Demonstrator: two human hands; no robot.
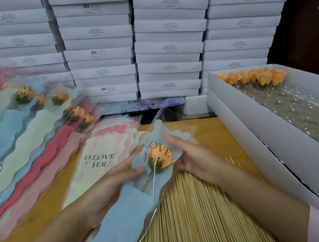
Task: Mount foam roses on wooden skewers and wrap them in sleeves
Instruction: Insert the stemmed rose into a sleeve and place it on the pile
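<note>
An orange foam rose (161,155) on a wooden skewer (146,181) sits inside a pale blue sleeve (125,220) printed "LOVE YOU". My left hand (111,191) holds the sleeve from the left, thumb on its front below the rose. My right hand (192,157) holds the sleeve's upper right edge, fingers behind and over the wavy top. Under both hands lies a thick bed of loose wooden skewers (193,218).
Wrapped roses (25,123) in blue, cream, red and pink sleeves fan out at the left. A stack of empty sleeves (102,155) lies on the wooden table (217,133). An open white box (264,147) at the right holds orange roses (259,77). White boxes (163,38) are stacked behind.
</note>
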